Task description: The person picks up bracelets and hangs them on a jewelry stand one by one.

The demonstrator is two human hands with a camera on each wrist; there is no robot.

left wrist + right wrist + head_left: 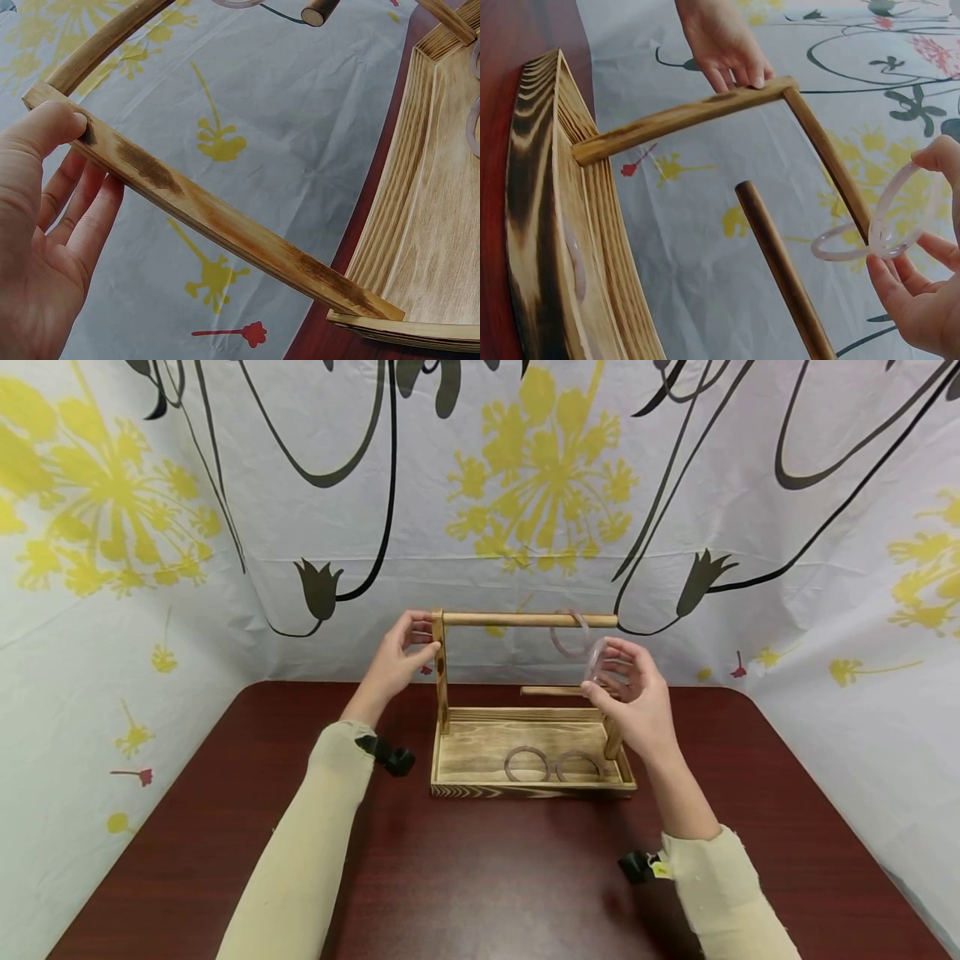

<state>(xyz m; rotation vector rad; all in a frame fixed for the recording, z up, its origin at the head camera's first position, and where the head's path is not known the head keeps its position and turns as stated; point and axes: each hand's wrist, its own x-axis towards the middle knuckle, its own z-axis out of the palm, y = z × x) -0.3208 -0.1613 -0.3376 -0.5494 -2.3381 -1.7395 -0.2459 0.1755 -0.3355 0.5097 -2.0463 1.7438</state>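
My left hand (393, 662) pinches the top of the upright post (217, 217) of a wooden bangle stand, thumb on one face and fingers behind. A round bar (502, 620) runs right from that post to a free end. On the bar hangs one translucent pinkish bangle (573, 655). Just beyond the free end, my right hand (641, 697) pinches a second bangle (890, 196) between thumb and fingertips. In the right wrist view the two bangles overlap near the bar's tip. Two more bangles lie in the tray, a left one (527, 748) and a right one (577, 753).
The stand's shallow wooden tray (517, 791) sits on a dark red table (465, 877). A lower bar (551, 691) reaches left from a shorter post (612, 742) at the tray's right end. Patterned white cloth (420, 527) hangs behind and at both sides.
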